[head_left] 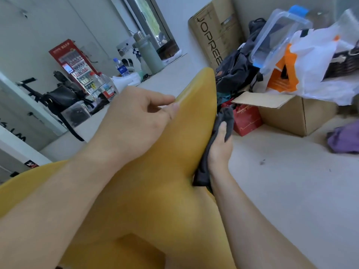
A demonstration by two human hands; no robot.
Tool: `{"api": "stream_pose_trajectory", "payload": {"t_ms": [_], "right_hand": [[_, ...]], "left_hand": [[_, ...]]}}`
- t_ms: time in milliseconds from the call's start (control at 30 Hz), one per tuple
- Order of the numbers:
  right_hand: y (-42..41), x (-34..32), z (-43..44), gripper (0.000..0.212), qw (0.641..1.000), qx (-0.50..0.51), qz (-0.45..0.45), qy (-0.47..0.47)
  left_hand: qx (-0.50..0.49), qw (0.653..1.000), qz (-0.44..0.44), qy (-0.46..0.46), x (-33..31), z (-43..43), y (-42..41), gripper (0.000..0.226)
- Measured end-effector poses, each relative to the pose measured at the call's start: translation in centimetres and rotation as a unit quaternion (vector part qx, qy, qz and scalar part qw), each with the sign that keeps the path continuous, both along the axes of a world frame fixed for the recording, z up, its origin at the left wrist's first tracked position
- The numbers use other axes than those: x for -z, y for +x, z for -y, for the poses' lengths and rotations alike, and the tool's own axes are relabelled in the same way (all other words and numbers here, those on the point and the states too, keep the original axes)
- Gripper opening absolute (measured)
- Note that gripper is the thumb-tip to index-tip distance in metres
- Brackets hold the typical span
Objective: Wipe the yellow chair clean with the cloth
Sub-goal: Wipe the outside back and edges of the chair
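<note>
Fingers [167, 105] of L hand [136, 117] pinch chair [155, 181] edge; R hand [219, 150] presses cloth [206, 167].

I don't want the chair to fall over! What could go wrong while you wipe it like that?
The left hand only pinches the yellow chair at its top edge, so a hard push could tip it.

The right hand presses the dark cloth against the back side, mostly out of sight, so spots may get missed.

The cardboard box sits close behind and could get bumped.
</note>
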State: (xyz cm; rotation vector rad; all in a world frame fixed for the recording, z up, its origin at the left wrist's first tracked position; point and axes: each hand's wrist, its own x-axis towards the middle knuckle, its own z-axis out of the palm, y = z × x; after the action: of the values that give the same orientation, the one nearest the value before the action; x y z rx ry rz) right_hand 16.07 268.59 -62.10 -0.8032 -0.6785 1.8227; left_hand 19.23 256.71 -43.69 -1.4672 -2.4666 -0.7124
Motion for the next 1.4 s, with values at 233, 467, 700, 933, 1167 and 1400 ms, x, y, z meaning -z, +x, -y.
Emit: {"api": "stream_pose_trajectory", "payload": {"t_ms": [233,467,700,933,1167,1400], "right_hand": [[2.0,1.1,5.5,0.041,0.997,-0.068,0.042,0.0],[1.5,-1.3,7.1,0.051,0.968,0.149,0.014,0.202],[0.8,3.3,1.2,0.058,0.962,-0.247,0.052,-0.101],[2.5,-4.1,3.5,0.038,0.963,0.114,-0.049,0.24],[-0.4,-1.7,-2.9,0.044,0.995,0.009,-0.05,0.084],[4.5,-2.3,5.9,0.045,0.99,0.074,-0.077,0.092]], "left_hand": [[-0.002,0.999,-0.043,0.024,0.2,-0.5,0.0,0.026],[-0.002,0.995,-0.102,0.013,0.5,-0.3,-0.1,0.028],[-0.017,0.984,-0.172,-0.041,0.6,-1.0,0.8,0.03],[-0.058,0.971,-0.162,-0.169,0.1,-6.7,-0.2,0.038],[-0.034,0.971,-0.184,-0.149,0.3,-5.6,0.5,0.045],[-0.005,0.978,-0.162,-0.133,0.3,-0.8,2.8,0.041]]}}
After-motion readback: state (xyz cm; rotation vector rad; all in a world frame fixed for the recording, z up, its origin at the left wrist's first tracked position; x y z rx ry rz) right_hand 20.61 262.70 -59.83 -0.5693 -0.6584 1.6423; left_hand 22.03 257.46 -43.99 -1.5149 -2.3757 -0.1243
